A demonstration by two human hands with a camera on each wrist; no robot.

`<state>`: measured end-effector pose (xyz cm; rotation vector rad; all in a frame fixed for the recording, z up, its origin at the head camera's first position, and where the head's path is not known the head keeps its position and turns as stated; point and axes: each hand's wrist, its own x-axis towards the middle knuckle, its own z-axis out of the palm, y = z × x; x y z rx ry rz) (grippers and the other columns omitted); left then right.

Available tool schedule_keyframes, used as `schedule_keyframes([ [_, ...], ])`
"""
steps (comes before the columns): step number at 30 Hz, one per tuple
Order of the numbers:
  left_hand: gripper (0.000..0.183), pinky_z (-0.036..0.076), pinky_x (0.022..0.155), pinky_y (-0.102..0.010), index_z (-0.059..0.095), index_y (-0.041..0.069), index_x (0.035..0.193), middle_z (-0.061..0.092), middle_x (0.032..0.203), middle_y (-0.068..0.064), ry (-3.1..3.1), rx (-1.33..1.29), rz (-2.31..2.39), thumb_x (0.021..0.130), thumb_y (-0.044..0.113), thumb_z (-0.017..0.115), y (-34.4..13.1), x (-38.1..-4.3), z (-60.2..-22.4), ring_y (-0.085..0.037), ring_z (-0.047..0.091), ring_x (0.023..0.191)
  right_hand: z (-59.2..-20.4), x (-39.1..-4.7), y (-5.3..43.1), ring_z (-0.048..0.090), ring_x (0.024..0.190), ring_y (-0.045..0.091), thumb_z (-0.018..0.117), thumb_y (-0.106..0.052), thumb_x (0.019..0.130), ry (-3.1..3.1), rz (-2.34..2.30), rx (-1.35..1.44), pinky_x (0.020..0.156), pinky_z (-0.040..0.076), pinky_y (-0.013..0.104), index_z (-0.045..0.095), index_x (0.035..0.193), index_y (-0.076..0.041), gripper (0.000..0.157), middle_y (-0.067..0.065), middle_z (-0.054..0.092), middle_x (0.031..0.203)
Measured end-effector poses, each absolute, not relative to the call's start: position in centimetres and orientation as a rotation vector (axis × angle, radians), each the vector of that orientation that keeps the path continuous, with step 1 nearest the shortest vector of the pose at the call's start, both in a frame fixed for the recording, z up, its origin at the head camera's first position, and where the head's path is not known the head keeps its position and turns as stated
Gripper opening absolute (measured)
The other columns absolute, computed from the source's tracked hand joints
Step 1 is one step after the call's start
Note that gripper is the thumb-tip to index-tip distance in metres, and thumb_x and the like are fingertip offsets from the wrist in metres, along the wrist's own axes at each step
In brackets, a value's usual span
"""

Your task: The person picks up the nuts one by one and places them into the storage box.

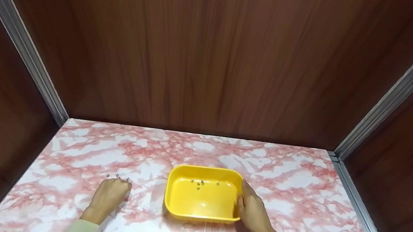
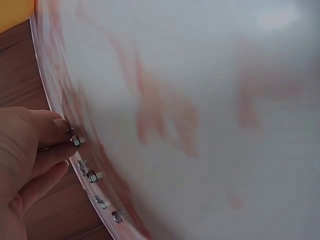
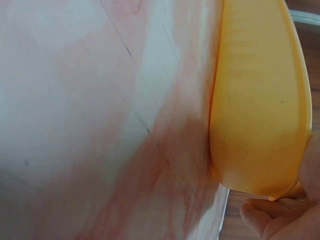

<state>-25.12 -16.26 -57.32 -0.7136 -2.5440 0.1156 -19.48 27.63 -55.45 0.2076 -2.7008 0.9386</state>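
My left hand (image 1: 110,194) is pinched in at the fingertips, with a small metal nut (image 2: 76,141) caught between them. Only the left wrist view lets me see that; from the head, my knuckles cover the pinch. The same close view shows more loose nuts (image 2: 93,176) trailing away just beside my fingers, where the head view gives only a few specks past my knuckles.

My right hand (image 1: 255,212) has the right end of the yellow tray (image 1: 202,207), curled over its rim with the thumb at the inner side. The right wrist view shows the tray's outer wall and my fingers bent at its corner, but nothing of what lies within. For that I need the head view: several nuts inside the tray (image 1: 198,184) lie toward its far side. The tray sits on the table (image 1: 139,229), right of my left hand and well apart from it.

The right wrist view also picks out thin dark lines across the red-and-white tabletop. Farther out, the head view alone takes in the tall wood-grain panel (image 1: 213,54) behind and the grey metal strips (image 1: 25,33) at its sides.
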Motion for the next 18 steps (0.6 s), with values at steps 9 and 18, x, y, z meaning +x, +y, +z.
schedule_keyframes([
  [9,0.024,0.060,0.049,-0.036,0.069,0.011,0.068,0.069,0.061,-0.002,-2.576,-0.729,0.118,0.070,-0.008,0.084,-16.06,-25.44,-57.07,-0.015,0.059,0.050,-55.55,-19.53,27.65,0.055,0.141,0.045,0.058,-0.001,0.104,-2.697,0.923,0.204,0.115,0.050,0.055,0.044,0.149,0.016,0.050,0.033,0.053,0.151],
  [18,0.018,0.059,0.054,-0.035,0.071,0.009,0.074,0.070,0.064,-0.002,-2.710,-0.711,-0.059,0.076,-0.003,0.085,-16.23,-25.49,-56.38,-0.017,0.060,0.054,-55.49,-19.42,27.68,0.067,0.124,0.044,0.057,-0.001,0.105,-2.715,0.945,0.209,0.113,0.053,0.054,0.043,0.151,0.015,0.050,0.033,0.051,0.153],
])
